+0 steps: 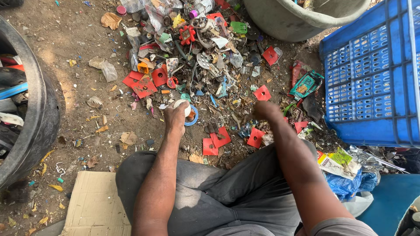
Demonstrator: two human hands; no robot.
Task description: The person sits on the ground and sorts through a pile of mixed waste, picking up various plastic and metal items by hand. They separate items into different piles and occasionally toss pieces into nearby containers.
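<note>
Bare dirt ground (78, 52), dry and littered with dead leaves and plastic chips. Sun patches at upper left; most of the frame is in shade.

A heap of mixed plastic scrap (205, 57) spreads across the upper centre: red square pieces with holes, a red gear-shaped part (187, 34), clear film, green bits, grey fragments. More red squares (216, 142) lie at frame centre, just ahead of the person's knees.

A black rubber tub (30, 118) curves along the left edge, holding dark and blue scrap. A grey basin (302, 22) sits at top right. A blue perforated plastic crate (372, 78) fills the right side. A flattened cardboard sheet (94, 203) lies at lower left. Printed wrappers and a blue plastic bag (348, 183) are at lower right.

The person sits low, knees in grey trousers (218, 192) filling the bottom centre.

Left hand (176, 117): arm stretched forward from the lower centre, fingers clamped around a small white round piece (181, 105), held just above the ground at frame centre. A blue ring (192, 118) lies directly beside the hand, touching or nearly so.

Right hand (262, 109): forearm rises from lower right and the hand is motion-blurred over the scrap, right of centre. Fingers look curled inward, but the blur hides whether they hold anything; cannot tell.

The hands are apart, with loose debris between them.
</note>
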